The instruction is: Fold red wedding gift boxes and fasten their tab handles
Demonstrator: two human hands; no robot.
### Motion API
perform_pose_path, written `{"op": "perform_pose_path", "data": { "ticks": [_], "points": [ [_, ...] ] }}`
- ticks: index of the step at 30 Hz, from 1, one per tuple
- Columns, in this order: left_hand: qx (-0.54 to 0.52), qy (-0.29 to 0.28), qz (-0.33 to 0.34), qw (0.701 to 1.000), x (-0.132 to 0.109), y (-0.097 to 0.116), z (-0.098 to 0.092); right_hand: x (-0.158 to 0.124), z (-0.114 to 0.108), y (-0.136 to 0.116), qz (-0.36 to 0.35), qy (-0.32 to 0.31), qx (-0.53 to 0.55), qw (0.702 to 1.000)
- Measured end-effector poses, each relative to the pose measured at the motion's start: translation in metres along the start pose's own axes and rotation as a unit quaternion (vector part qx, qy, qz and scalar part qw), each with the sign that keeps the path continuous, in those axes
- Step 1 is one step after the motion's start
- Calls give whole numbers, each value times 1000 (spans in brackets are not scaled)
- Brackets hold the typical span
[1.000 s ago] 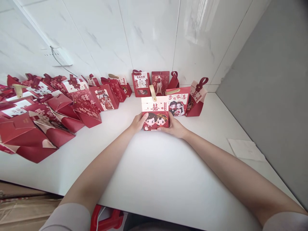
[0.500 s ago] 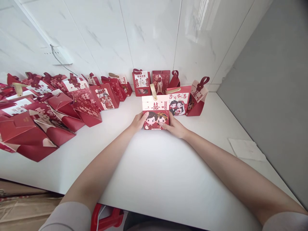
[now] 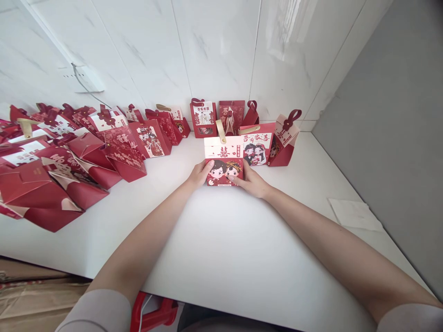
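Note:
A red and white gift box point(image 3: 223, 154) with a cartoon couple and a tan strap handle stands upright on the white table point(image 3: 228, 249). My left hand point(image 3: 199, 175) grips its lower left side. My right hand point(image 3: 251, 180) grips its lower right side, fingers wrapped round the front corner. Just right of it stands a similar red box point(image 3: 256, 148) with another cartoon couple, close to or touching it.
Many red gift boxes and bags point(image 3: 69, 152) lie and stand along the left and the back wall. A tilted red bag point(image 3: 284, 138) sits at the right end of the row. A white paper sheet point(image 3: 353, 214) lies near the grey wall on the right.
Both hands and the box have shifted very slightly toward the back row. Little else has moved.

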State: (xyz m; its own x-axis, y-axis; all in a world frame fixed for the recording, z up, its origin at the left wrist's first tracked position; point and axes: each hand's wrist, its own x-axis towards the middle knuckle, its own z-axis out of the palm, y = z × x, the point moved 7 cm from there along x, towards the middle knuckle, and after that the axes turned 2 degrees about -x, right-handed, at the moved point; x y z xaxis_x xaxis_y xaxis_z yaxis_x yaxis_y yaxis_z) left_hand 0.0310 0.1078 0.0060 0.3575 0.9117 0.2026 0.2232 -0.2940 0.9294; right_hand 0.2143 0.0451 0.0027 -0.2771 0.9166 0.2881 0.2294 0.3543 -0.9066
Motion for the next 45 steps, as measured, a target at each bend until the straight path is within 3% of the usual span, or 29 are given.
{"op": "perform_pose_path", "data": {
  "ticks": [45],
  "points": [
    [-2,0,-1,1000,2,-6,-1,0,-2,0,11,5,-15,1000]
  ]
}}
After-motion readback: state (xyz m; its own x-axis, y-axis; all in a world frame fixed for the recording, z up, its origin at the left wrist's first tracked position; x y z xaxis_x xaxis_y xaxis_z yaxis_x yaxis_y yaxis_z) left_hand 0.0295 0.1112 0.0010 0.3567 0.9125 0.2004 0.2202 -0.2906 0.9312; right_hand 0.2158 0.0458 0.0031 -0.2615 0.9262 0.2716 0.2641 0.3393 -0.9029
